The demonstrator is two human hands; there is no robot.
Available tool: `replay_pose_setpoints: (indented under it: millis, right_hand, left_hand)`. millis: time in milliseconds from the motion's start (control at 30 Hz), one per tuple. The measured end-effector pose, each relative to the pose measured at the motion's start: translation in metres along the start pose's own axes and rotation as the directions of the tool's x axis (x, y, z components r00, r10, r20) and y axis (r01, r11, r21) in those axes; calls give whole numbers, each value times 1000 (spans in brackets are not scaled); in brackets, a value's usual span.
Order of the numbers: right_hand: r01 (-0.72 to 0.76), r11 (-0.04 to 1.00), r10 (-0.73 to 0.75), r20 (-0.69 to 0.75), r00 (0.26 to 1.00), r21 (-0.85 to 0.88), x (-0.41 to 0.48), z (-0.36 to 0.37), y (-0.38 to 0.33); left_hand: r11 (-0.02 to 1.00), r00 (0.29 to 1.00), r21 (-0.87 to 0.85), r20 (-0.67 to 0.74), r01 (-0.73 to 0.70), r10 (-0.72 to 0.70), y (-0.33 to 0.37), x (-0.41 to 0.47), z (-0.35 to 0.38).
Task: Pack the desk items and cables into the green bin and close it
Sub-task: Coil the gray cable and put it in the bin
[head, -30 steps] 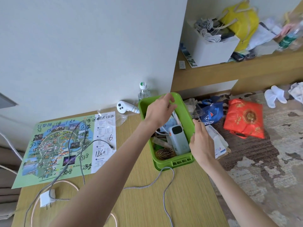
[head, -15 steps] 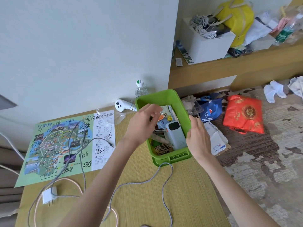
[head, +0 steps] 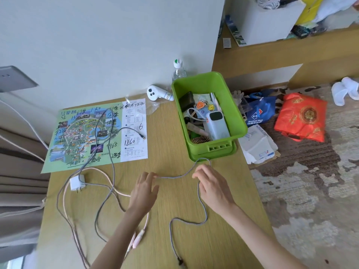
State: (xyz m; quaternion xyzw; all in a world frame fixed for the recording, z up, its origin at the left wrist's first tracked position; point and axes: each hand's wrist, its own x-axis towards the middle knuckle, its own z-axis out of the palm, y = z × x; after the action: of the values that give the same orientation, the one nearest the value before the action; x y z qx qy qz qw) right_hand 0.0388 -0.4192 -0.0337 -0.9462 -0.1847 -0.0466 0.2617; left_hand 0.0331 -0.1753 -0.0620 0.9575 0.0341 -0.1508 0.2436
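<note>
I see the left hand [head: 144,188] touching the grey braided cable [head: 174,176] with straight fingers, and the right hand [head: 211,183] curled round it. A blue bag [head: 261,110] reads "Domino's Pizza".

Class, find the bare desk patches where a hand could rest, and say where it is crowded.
Free: bare desk between the map and the green bin; also between the left hand and right hand, edged by the grey cable. Crowded: the near left, where cables tangle round the charger.
</note>
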Motion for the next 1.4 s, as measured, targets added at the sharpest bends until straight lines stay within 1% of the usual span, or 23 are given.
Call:
replay_pose_setpoints:
  millis: [67, 100, 167, 200, 267, 367, 467, 500, 567, 667, 700, 767, 867, 933, 967, 1000, 1067, 1100, 1167, 1200, 1267, 1400]
  right_hand:
    - [10, 1000, -12, 177, 984, 11, -17, 15, 0]
    - [32, 999, -33, 264, 964, 8, -25, 21, 0]
    - [55, 998, -42, 458, 888, -16, -37, 31, 0]
    - [61, 998, -33, 533, 846, -34, -41, 33, 0]
    - [92, 994, -40, 596, 802, -56, -46, 34, 0]
    - [179, 981, -100, 600, 794, -73, -52, 37, 2]
    - [224, 966, -116, 559, 821, -129, -58, 38, 0]
    - [231, 961, -115, 538, 835, -154, -59, 40, 1]
    - [201, 959, -61, 546, 835, -200, -58, 41, 2]
    - [137, 954, 49, 589, 807, -266, -55, 43, 4]
    - [123, 952, 69, 587, 807, -281, -54, 42, 4]
    - [63, 958, 109, 560, 821, -278, -51, 40, 1]
    - [-34, 975, 130, 444, 887, -218, -43, 30, -10]
    - [-107, 987, 143, 365, 920, -118, -36, 22, -18]
    - [-142, 989, 151, 350, 924, -52, -32, 17, -20]
    - [-180, 983, 158, 361, 919, 29, -29, 12, -23]
    - [-270, 945, 166, 440, 882, 185, -20, 0, -27]
    - [-310, 921, 169, 476, 863, 235, -16, -7, -28]
    - [-362, 886, 189, 488, 852, 290, -5, -23, -29]
    - [-376, 873, 198, 478, 855, 310, 2, -31, -30]
    - [-374, 858, 193, 454, 870, 353, 16, -48, -32]
    - [-323, 831, 128, 409, 903, 453, 41, -75, -36]
  left_hand:
    - [1000, 999, 10, 23, 24, -24, -9, -10, 8]
    - [1000, 999, 11, 26, 28, -28, -12, -15, 11]
    - [1000, 1000, 6, 1, 30, -30, -15, -20, 16]
    - [999, 999, 4, -20, 37, -37, -15, -20, 18]
    - [998, 997, 32, -60, 56, -54, -15, -19, 20]
    - [991, 997, 124, -67, 46, -38, -14, -14, 21]
    - [979, 999, 203, 30, 17, -24, -11, -9, 21]
    - [981, 997, 196, 75, 19, -34, -10, -8, 20]
    - [992, 989, 122, 143, 14, -31, -6, -6, 17]
    - [998, 985, -36, 163, -44, 50, 0, -8, 8]
    - [996, 984, -67, 161, -65, 75, 3, -8, 5]
    - [992, 978, -74, 179, -98, 110, 7, -9, 0]
    - [991, 970, -99, 215, -91, 110, 10, -11, -1]
    - [990, 964, -125, 246, -66, 96, 12, -12, -2]
    - [989, 960, -135, 265, -53, 87, 12, -12, -1]
    - [989, 955, -145, 285, -38, 79, 13, -11, -2]
    - [985, 950, -172, 303, -22, 75, 15, -11, -2]
    - [983, 952, -185, 297, -16, 72, 16, -10, -2]
    - [977, 964, -212, 258, -3, 59, 19, -11, -4]
    - [975, 970, -222, 233, -11, 64, 21, -12, -6]
    - [970, 969, -234, 214, -69, 121, 26, -13, -14]
    - [957, 942, -240, 254, -160, 221, 41, -10, -29]
